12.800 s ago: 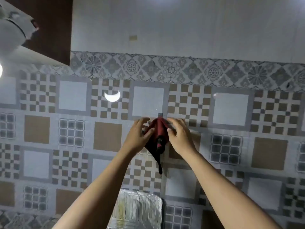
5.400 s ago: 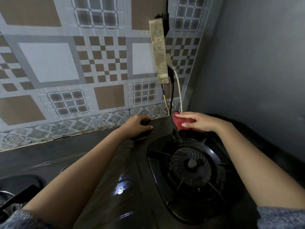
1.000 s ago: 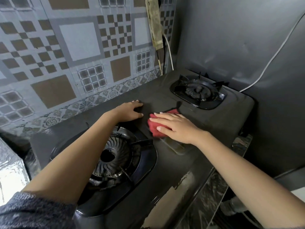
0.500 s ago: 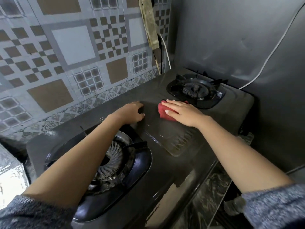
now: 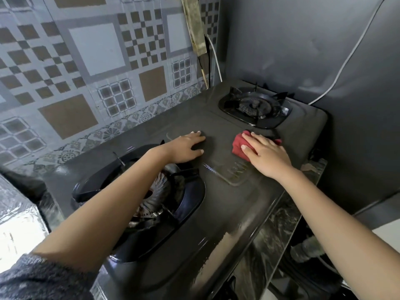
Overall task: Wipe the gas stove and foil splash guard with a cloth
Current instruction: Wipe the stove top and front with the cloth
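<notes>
**First inspector:** Where do we place the cloth?

**Second inspector:** We find the red cloth [image 5: 238,146] on top of the black gas stove [image 5: 227,213]. It lies on the flat panel between the two burners, just beside the tray of the far burner [image 5: 253,106].

**First inspector:** And the hands?

**Second inspector:** We record the right hand [image 5: 267,155] laid flat on the cloth, fingers straight, pressing it to the panel (cloth shows past the fingertips and at the hand's far side). The left hand [image 5: 184,149] rests palm down on bare stove top, fingers extended, holding nothing. The hands are apart, with a strip of panel between them.

**First inspector:** What of the surroundings?

**Second inspector:** We note that the left forearm crosses above the near burner [image 5: 155,198]. The foil splash guard [image 5: 17,215] shows at the left edge of view, beside the stove, and neither hand touches it. A patterned tiled wall [image 5: 86,61] runs behind the stove. A white cable [image 5: 346,59] hangs across the grey wall [image 5: 292,40] beyond the far burner.
</notes>
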Demonstrator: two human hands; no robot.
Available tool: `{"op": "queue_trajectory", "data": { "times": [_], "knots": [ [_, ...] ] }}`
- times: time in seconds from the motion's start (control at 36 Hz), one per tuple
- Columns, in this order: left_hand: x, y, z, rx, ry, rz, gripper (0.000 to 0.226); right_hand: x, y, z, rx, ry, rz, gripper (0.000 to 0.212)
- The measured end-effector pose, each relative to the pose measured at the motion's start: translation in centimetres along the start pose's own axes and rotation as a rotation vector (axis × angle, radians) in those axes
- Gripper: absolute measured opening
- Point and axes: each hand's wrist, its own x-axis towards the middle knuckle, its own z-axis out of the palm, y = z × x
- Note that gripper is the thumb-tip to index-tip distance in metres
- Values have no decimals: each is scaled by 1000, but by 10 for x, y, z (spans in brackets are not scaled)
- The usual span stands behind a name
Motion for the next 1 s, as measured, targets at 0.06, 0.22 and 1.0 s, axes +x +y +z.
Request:
{"op": "queue_trajectory", "data": {
  "times": [0.06,0.22,1.0],
  "knots": [
    [-4,-4,1,-8,-4,0,57,-4,-7,2,-3,3,-6,49],
    [-11,-7,4,-10,29,4,56,-4,-28,7,16,-9,-84,48],
    [5,-10,5,29,112,-32,54,-47,25,-4,240,-42,-543,39]
  ]
}}
